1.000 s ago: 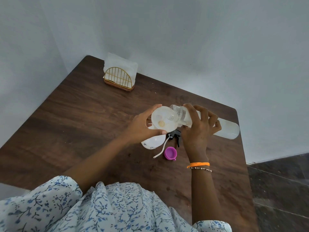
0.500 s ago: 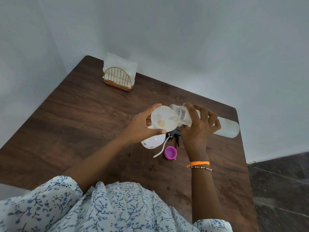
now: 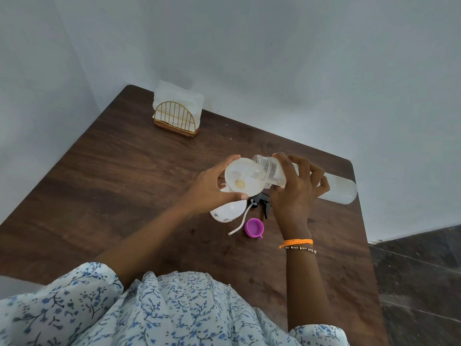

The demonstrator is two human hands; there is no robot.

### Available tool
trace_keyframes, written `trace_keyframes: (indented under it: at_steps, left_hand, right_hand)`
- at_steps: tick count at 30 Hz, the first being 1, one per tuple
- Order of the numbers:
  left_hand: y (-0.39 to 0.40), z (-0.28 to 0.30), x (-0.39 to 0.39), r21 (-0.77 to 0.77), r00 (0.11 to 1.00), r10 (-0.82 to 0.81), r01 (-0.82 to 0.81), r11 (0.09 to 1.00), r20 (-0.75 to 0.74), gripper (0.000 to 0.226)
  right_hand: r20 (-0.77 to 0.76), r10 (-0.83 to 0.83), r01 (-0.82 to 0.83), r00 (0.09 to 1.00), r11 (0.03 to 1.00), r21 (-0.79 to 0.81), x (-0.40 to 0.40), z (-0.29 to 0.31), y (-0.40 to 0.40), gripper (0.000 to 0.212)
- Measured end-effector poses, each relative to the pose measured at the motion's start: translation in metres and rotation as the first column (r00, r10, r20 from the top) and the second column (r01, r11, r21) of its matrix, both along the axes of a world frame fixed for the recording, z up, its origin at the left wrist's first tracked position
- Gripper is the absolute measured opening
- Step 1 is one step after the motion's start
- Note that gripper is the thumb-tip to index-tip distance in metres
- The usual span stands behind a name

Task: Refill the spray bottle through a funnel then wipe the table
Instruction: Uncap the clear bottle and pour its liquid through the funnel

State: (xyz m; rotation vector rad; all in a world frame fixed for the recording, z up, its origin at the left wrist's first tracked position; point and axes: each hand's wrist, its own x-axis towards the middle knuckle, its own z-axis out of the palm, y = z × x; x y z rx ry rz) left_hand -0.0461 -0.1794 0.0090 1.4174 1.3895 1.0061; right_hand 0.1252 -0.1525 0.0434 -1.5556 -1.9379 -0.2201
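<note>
My left hand point(image 3: 207, 189) grips the rim of a white funnel point(image 3: 240, 179) that sits over the white spray bottle point(image 3: 228, 211), whose rounded body shows below the hand. My right hand point(image 3: 296, 191) holds a long clear water bottle point(image 3: 336, 189) tipped nearly flat, with its open threaded mouth point(image 3: 260, 166) over the funnel's bowl. A small pale pool lies in the funnel's bottom. The black spray head with its white dip tube point(image 3: 240, 221) lies on the brown table point(image 3: 112, 183) between my hands. A purple cap point(image 3: 254, 227) lies next to it.
A gold wire holder with white napkins point(image 3: 178, 113) stands at the table's far left corner by the wall. White walls close the table's far and left sides. The table's right edge drops to a dark tiled floor point(image 3: 419, 283).
The water bottle's mouth stays over the funnel, and both hands hold almost still. The pale pool in the funnel looks slightly different in shape.
</note>
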Motion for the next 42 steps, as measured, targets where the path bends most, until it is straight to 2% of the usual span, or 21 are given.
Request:
trace_keyframes:
  at_steps: [11,28,33,42]
  left_hand:
    - [0.0004,-0.0013,-0.0003,0.001,1.000,-0.007,0.007,1.000,-0.004,0.086]
    - [0.0002,-0.0019,-0.0014,-0.001,1.000,-0.007,0.007,1.000,0.012,0.085]
    - [0.0016,-0.0028,-0.0018,-0.010,1.000,-0.009,0.009,1.000,0.004,0.087]
    - [0.0029,-0.0054,-0.0024,-0.024,1.000,-0.009,0.009,1.000,0.016,0.088]
  right_hand:
    - [0.005,0.000,0.000,1.000,1.000,0.015,0.0009,-0.0003,0.0011,0.064]
    - [0.009,-0.003,0.002,1.000,1.000,0.030,0.0020,-0.0003,0.0003,0.065]
    - [0.001,-0.015,0.014,1.000,0.999,0.035,0.0020,-0.0003,0.0010,0.058]
    - [-0.007,-0.002,0.002,1.000,1.000,0.026,0.0016,0.0005,0.0004,0.062]
